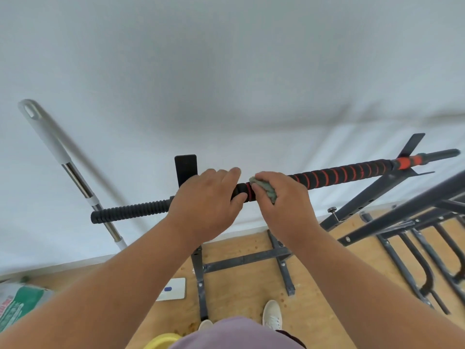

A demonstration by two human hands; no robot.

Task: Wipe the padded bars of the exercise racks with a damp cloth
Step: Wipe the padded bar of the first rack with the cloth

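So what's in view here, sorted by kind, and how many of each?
Hands: 2, left gripping the padded bar, right pressing the cloth on it
Padded bars: 1
Cloths: 1
Mop handles: 1
Shoes: 2
Bags: 1
Total: 8

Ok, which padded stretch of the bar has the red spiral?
The padded section on the right hand's side; the ribbed grip beyond the left hand is plain black.

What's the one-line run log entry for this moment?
step: wiping padded bar | left hand: grips bar, steadying | right hand: presses green cloth on padding | rest: mop handle against wall
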